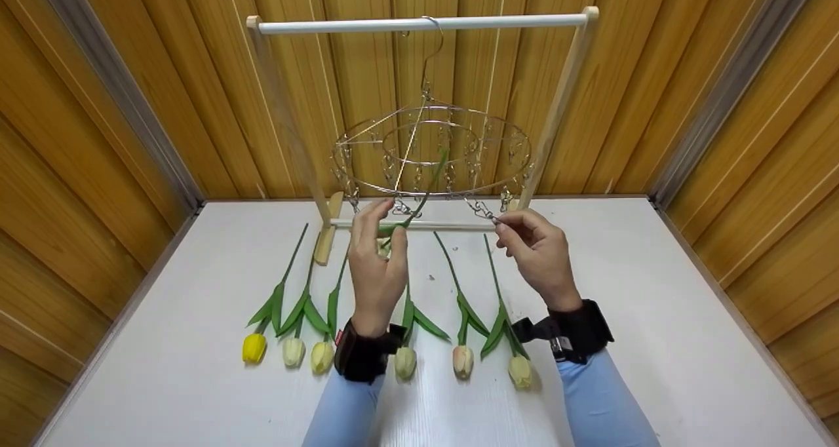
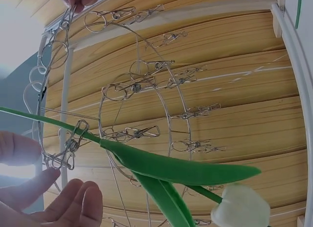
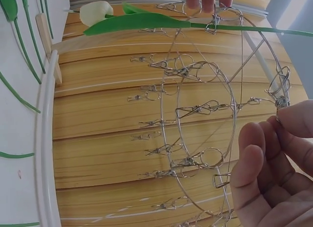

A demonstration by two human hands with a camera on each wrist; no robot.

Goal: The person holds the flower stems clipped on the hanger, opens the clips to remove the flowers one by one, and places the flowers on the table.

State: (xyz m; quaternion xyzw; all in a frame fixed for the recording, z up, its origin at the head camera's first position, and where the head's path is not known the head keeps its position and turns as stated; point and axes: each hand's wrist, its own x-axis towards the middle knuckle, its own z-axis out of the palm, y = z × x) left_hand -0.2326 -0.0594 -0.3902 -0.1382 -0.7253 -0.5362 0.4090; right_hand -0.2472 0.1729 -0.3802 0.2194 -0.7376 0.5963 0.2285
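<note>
A round wire drying hanger [image 1: 432,193] with metal clips hangs in front of me. A white tulip [image 2: 239,207] with green leaves lies sideways, its stem caught in one of the clips [image 2: 72,145]. My left hand [image 1: 377,273] is beside that clip, fingers loosely extended and a fingertip right at its lower end in the left wrist view. On the other side, my right hand [image 1: 541,253] pinches another clip [image 3: 280,102] between thumb and index finger. Its remaining fingers curl loosely in the right wrist view.
The hanger hooks over a white bar [image 1: 341,25] on a wooden stand [image 1: 564,93]. Several artificial tulips, among them a yellow one [image 1: 253,349] and a pinkish one [image 1: 463,362], lie in a row on the white table [image 1: 655,290]. Wood-panelled walls [image 1: 118,106] enclose the table.
</note>
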